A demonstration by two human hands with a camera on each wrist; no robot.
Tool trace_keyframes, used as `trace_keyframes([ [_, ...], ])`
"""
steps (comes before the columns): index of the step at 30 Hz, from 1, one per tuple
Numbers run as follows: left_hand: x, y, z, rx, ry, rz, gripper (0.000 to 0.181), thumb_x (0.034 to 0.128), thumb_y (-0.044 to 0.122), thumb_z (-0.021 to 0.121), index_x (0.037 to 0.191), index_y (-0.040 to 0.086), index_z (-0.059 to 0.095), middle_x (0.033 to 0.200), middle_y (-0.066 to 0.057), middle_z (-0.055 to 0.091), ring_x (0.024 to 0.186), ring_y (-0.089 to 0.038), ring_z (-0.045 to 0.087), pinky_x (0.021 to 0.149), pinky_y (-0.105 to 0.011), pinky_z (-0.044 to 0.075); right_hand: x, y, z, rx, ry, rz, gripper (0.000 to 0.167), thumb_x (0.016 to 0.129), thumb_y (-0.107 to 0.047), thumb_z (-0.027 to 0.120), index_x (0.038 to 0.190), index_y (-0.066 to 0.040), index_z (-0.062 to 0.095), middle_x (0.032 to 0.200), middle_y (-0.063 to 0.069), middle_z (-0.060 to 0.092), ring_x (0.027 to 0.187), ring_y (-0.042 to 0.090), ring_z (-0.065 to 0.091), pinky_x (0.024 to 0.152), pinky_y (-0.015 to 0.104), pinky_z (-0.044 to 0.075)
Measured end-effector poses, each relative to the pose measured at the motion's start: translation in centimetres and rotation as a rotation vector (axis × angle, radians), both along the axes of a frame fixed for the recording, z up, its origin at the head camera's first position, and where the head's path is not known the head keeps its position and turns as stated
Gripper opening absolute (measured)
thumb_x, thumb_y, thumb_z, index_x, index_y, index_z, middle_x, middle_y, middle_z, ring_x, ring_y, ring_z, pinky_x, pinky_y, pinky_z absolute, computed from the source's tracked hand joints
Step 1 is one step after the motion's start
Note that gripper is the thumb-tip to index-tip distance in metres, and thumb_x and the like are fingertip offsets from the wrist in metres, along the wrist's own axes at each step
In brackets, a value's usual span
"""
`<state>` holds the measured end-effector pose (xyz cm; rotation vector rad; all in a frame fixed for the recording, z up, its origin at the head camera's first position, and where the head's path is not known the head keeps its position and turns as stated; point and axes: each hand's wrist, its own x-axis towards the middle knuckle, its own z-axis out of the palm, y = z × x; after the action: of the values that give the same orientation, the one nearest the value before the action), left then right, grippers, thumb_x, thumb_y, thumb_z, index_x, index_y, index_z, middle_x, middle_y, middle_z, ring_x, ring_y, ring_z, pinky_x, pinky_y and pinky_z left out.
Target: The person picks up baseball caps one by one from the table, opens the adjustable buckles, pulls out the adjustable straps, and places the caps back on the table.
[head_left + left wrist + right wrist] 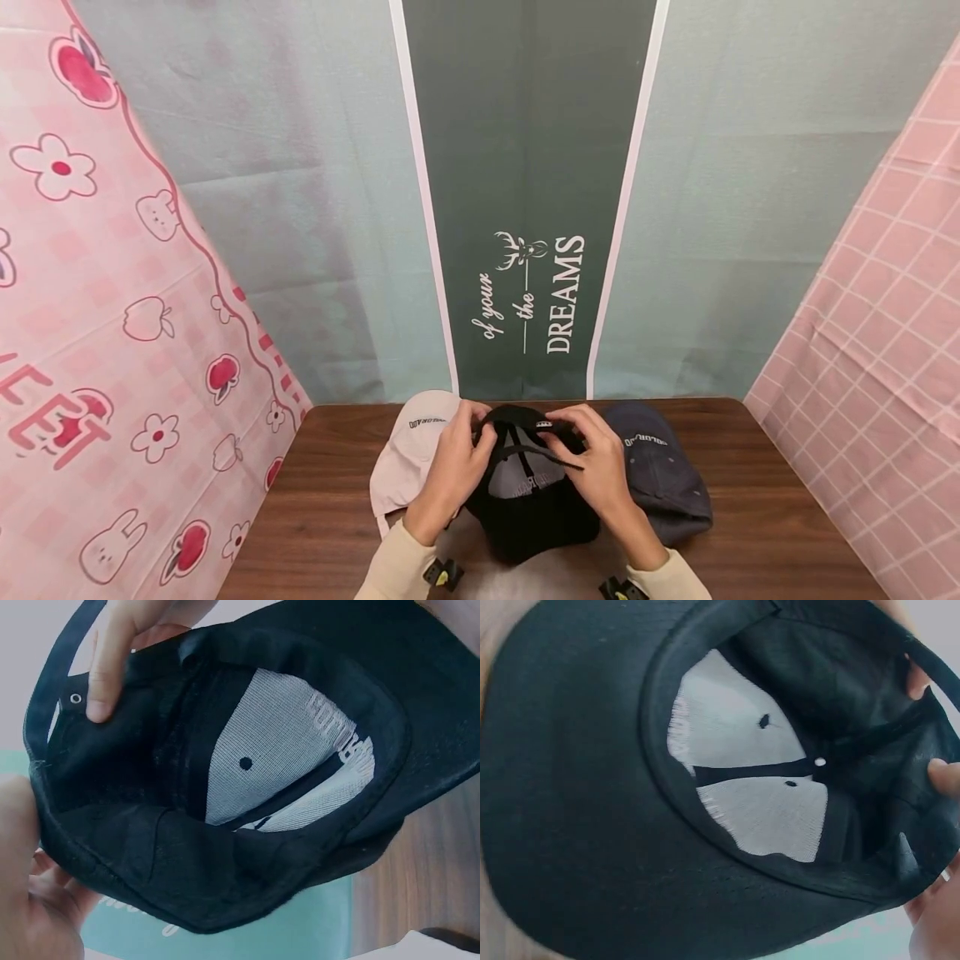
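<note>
A black baseball cap is held with its hollow inside facing me and its brim pointing down. Its inside shows black fabric and a pale mesh-like lining with reversed stitched letters. At the back edge, my left hand grips the cap on the left, thumb inside. My right hand pinches the opposite side of the back opening. A narrow strap arches away from the edge beside a small metal eyelet. The right wrist view shows the broad brim up close.
A white cap with dark lettering lies on the wooden table at left. On the right is a dark navy cap with pale lettering. Patterned pink cloths hang at both sides, and a green-and-grey curtain stands behind.
</note>
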<state>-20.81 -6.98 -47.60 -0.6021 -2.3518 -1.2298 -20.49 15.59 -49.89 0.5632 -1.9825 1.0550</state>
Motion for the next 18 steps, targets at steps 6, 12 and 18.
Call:
trace_keyframes([
  [6, 0.03, 0.14, 0.35, 0.059, 0.030, 0.000, 0.011, 0.1028, 0.003, 0.056, 0.106, 0.012, 0.050, 0.121, -0.006, 0.070, 0.104, -0.021, 0.076, 0.081, -0.034, 0.062, -0.14, 0.43, -0.82, 0.059, -0.094, -0.020, 0.055, 0.067, 0.012, 0.091, 0.111, -0.017, 0.078, 0.109, -0.002, 0.072, 0.096, 0.013, 0.063, 0.086, 0.014, 0.046],
  [12, 0.04, 0.31, 0.66, 0.089, 0.123, 0.022, 0.015, 0.0986, -0.002, 0.059, 0.105, 0.009, 0.051, 0.122, -0.007, 0.069, 0.103, -0.021, 0.076, 0.081, -0.034, 0.062, -0.47, 0.56, -1.01, 0.130, -0.123, -0.105, 0.060, 0.060, 0.017, 0.090, 0.109, -0.016, 0.078, 0.109, -0.002, 0.071, 0.099, 0.017, 0.061, 0.086, 0.025, 0.048],
  [18, 0.03, 0.38, 0.31, 0.076, 0.188, -0.020, 0.017, 0.0969, -0.004, 0.060, 0.107, 0.007, 0.051, 0.125, -0.008, 0.068, 0.108, -0.020, 0.071, 0.087, -0.034, 0.059, -0.07, 0.47, -0.67, 0.150, -0.362, -0.298, 0.045, 0.074, 0.006, 0.086, 0.112, -0.016, 0.076, 0.096, -0.001, 0.061, 0.082, 0.016, 0.055, 0.069, 0.035, 0.043],
])
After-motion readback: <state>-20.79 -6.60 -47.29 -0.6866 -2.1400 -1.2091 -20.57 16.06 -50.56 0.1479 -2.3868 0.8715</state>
